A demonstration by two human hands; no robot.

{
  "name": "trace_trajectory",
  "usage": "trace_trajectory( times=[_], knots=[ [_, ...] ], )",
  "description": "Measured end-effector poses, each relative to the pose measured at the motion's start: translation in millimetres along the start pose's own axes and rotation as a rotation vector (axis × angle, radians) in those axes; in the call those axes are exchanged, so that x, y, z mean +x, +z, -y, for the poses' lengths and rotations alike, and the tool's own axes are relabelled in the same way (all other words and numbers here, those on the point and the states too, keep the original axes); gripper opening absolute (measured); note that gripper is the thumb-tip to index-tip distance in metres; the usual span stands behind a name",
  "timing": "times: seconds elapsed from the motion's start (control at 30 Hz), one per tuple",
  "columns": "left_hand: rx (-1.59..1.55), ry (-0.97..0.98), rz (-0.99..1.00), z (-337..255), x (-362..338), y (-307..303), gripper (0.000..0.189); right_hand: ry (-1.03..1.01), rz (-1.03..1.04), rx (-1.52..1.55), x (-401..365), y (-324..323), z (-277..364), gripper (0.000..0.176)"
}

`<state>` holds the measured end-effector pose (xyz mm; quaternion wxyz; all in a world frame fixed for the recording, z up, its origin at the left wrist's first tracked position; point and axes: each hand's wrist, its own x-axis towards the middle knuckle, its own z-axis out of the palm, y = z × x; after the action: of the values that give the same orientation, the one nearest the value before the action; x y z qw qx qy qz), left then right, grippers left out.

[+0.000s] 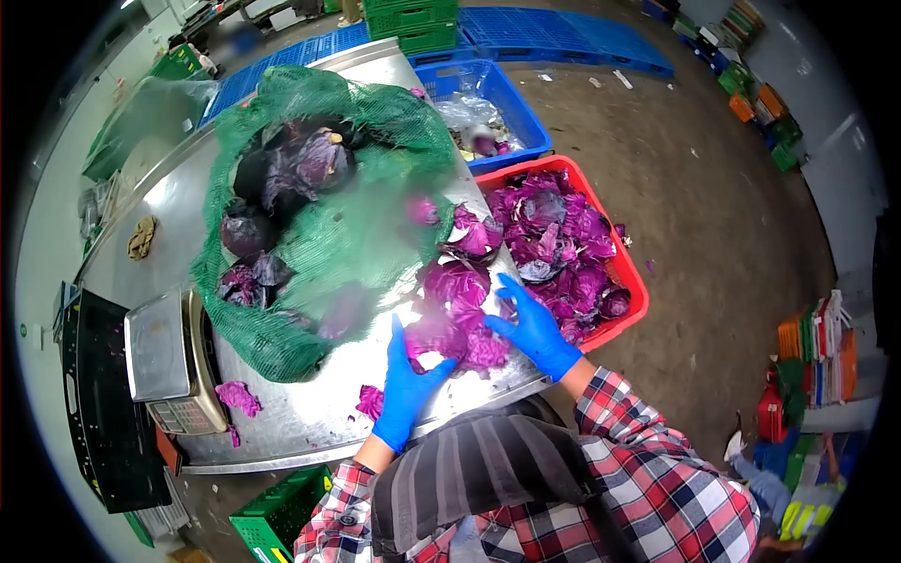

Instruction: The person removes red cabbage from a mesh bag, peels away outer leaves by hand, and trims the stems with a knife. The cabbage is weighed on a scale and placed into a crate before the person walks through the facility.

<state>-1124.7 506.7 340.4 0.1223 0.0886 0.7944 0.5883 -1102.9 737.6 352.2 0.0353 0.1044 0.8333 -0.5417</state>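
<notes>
My left hand [410, 383], in a blue glove, is cupped round the near left side of a red cabbage [434, 333] on the steel table [300, 413]. Its thumb and forefinger lie against the cabbage, which is partly blurred. My right hand [537, 330], gloved in blue too, is open with fingers apart, just right of the cabbage and some loose purple leaves [486, 347]. More peeled red cabbage [455, 281] lies just beyond. A green mesh sack [328, 253] spreads over the table, with several dark unpeeled cabbages [324, 161] in it.
A red crate [641, 300] full of purple leaves and cabbages stands right of the table. Behind it is a blue crate [540, 141] with plastic and scraps. A weighing scale [174, 352] sits at the left, beside a leaf scrap [238, 398]. A green crate [272, 516] is below the table edge.
</notes>
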Motion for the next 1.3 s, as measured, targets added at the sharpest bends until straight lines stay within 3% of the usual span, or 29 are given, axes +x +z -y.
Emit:
trace_trajectory(
  times=[0.17,0.3,0.4,0.47,0.5,0.53,0.6,0.63,0.67,0.77,0.8,0.9,0.97,1.1,1.13,1.27,1.3],
  knots=[
    [0.117,0.082,0.118,-5.1,12.5,3.4,0.102,-0.217,0.268,-0.131,12.5,15.5,20.2,0.058],
    [0.16,0.147,0.158,1.9,18.2,-5.9,0.099,-0.371,0.265,-0.302,25.8,22.2,6.2,0.046],
    [0.148,0.202,0.259,-0.1,22.1,-15.7,0.099,-0.31,0.181,-0.194,33.4,18.4,-2.9,0.037],
    [0.169,0.277,0.338,-7.2,24.4,-22.2,0.097,0.073,0.164,0.255,33.0,9.6,-9.2,0.032],
    [0.025,0.167,0.379,-6.7,23.3,-25.2,0.096,0.266,0.156,0.478,32.2,5.3,-12.9,0.03],
    [-0.119,0.052,0.417,-5.1,20.2,-28.9,0.096,0.262,0.105,0.646,30.8,2.0,-15.2,0.027],
    [-0.366,-0.193,0.504,-12.3,14.9,-38.4,0.093,0.37,0.097,0.519,22.9,-5.7,-12.4,0.039],
    [-0.414,-0.234,0.452,-10.1,13.5,-34.6,0.092,0.422,0.093,0.455,17.8,-7.6,-7.5,0.046],
    [-0.461,-0.278,0.402,-5.7,9.4,-27.0,0.09,0.274,0.072,0.515,7.3,-2.8,-1.0,0.066],
    [-0.445,-0.251,0.293,7.1,9.9,-14.9,0.084,-0.138,0.084,0.1,1.3,28.1,-23.0,0.08],
    [-0.478,-0.3,0.291,-1.0,13.6,-17.3,0.084,0.004,0.188,0.184,-5.9,27.1,-0.6,0.081],
    [-0.492,-0.378,0.261,-7.7,19.4,-20.1,0.082,-0.086,0.196,-0.028,-5.9,40.1,-13.7,0.068],
    [-0.418,-0.411,0.198,-4.0,20.3,-16.9,0.081,-0.11,0.203,-0.014,-2.6,36.8,-12.1,0.056],
    [-0.485,-0.267,0.231,-2.9,15.7,-19.3,0.082,-0.069,0.218,0.031,8.9,34.1,-22.5,0.035],
    [-0.534,-0.239,0.271,-1.1,14.4,-23.9,0.084,0.24,0.245,0.308,4.6,26.9,-0.3,0.026],
    [-0.721,-0.13,0.397,-2.8,12.2,-49.7,0.09,0.314,0.39,0.618,4.4,2.9,8.7,0.03],
    [-0.769,-0.099,0.421,-7.6,11.5,-54.8,0.091,0.327,0.304,0.571,4.2,-4.0,10.4,0.033]
  ],
)
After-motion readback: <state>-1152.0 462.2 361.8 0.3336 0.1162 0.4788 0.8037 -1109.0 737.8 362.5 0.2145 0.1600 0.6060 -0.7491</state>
